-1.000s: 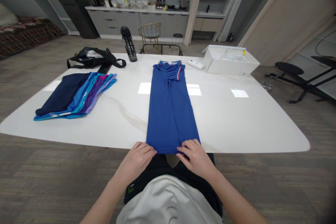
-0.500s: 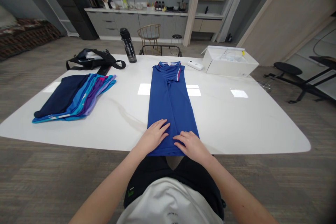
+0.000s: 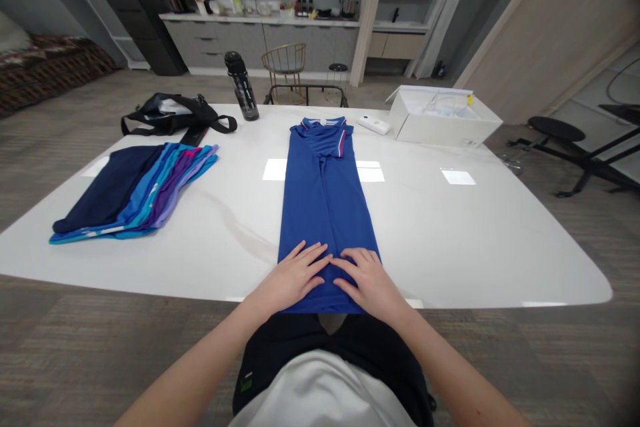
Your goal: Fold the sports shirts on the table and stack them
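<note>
A blue polo shirt lies folded lengthwise into a long strip in front of me. Its collar points away, and one sleeve with red and white trim is laid over the body. Near the bottom hem, my left hand rests flat on the cloth with fingers spread. My right hand lies on the hem's right side, fingers apart and slightly bent. The fingertips of both hands almost meet at the middle. Neither hand grips the fabric. The hem reaches the table's near edge.
A stack of folded clothes lies on the white table at left. Behind it are a black bag and a dark bottle. At the back right are a white box and a small white device.
Both hands have slid slightly toward me on the shirt, and their fingertips have come closer together. The view has shifted a little; the shirt stays folded as before.
</note>
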A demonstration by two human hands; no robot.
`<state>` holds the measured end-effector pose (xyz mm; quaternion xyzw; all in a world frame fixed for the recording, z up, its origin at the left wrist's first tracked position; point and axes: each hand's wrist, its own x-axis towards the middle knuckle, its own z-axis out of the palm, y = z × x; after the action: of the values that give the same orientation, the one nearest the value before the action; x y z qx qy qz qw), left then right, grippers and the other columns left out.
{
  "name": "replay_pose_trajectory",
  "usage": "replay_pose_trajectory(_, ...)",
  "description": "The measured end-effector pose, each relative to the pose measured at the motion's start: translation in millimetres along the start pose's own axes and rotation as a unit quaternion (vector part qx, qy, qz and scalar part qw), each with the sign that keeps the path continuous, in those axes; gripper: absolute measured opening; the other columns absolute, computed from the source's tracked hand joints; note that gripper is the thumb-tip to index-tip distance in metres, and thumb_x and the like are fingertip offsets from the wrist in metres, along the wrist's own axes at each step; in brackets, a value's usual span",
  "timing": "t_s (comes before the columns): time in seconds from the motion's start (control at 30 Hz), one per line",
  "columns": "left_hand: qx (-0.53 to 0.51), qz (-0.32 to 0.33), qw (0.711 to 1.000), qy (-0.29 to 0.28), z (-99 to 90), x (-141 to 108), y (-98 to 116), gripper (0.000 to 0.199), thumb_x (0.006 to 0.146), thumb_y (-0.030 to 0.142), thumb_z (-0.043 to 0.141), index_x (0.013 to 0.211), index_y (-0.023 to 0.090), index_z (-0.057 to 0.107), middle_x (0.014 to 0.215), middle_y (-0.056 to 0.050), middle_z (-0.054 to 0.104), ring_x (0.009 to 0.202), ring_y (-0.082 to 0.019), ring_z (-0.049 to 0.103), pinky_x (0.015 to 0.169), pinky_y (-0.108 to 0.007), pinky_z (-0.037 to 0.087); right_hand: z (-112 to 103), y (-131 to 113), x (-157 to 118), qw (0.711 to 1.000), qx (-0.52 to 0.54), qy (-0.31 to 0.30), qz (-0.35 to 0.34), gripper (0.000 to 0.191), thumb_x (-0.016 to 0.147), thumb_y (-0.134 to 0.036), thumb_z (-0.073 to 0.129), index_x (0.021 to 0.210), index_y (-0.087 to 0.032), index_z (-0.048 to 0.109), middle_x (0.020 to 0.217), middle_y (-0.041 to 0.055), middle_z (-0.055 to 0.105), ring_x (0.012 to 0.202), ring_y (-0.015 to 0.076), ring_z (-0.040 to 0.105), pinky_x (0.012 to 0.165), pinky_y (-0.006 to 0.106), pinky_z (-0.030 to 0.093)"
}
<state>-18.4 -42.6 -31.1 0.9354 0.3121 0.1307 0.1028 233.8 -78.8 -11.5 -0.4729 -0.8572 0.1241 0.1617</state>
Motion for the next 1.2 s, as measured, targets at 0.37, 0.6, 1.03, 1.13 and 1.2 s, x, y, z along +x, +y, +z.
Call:
replay_pose_trajectory(0.37,0.060,-0.081,0.995,0.020,6.2,16,-13,0.061,0.104,0.048,0.040,0.158,0.022,0.032,0.163,-0.011,0.036,0.153,-0.026,0.029,0.125,-0.054,0.023,14,31,7,0.997,-0.068,-0.023,0.010,0.062,0.102,-0.046,0.050,0.159,-0.030,0.032,0.165,0.0066,0.031,0.152,0.0300,0.027,0.122,0.061,0.024)
replay_pose_trajectory(0.6,0.035,-0.058,0.998,-0.010,4.6,4,-1,0.062,0.103,0.049,0.044,0.158,0.023,0.033,0.164,-0.009,0.032,0.154,-0.029,0.025,0.126,-0.058,0.016,14,22,-8,0.997,-0.068,-0.042,-0.007,0.061,0.101,-0.043,0.052,0.159,-0.033,0.033,0.166,0.0054,0.028,0.152,0.0326,0.025,0.121,0.064,0.022)
replay_pose_trajectory(1.03,-0.087,0.035,0.995,-0.027,-31.5,-69,-51,0.039,0.099,0.010,0.042,0.121,0.025,0.071,0.138,-0.004,0.065,0.135,-0.018,0.054,0.120,-0.044,0.039,-26,61,-58,0.999,0.020,-0.010,-0.032,0.024,0.100,-0.021,0.055,0.111,-0.028,0.075,0.116,0.0099,0.066,0.106,0.0237,0.061,0.094,0.046,0.049)
replay_pose_trajectory(1.13,-0.051,0.042,0.997,-0.037,-43.5,-84,-54,0.041,0.098,0.008,0.044,0.126,0.026,0.069,0.139,-0.004,0.065,0.135,-0.019,0.055,0.121,-0.045,0.039,-38,70,-78,0.998,0.032,-0.041,-0.021,0.027,0.101,-0.021,0.052,0.114,-0.029,0.074,0.112,0.0098,0.066,0.102,0.0232,0.062,0.089,0.043,0.051)
replay_pose_trajectory(1.2,-0.034,0.050,0.997,-0.045,-47.4,-90,-52,0.044,0.097,0.007,0.046,0.130,0.027,0.066,0.141,-0.004,0.064,0.135,-0.019,0.055,0.121,-0.046,0.038,-44,73,-88,0.998,0.034,-0.059,-0.011,0.028,0.101,-0.022,0.051,0.116,-0.030,0.073,0.112,0.0099,0.066,0.101,0.0234,0.063,0.088,0.042,0.052)
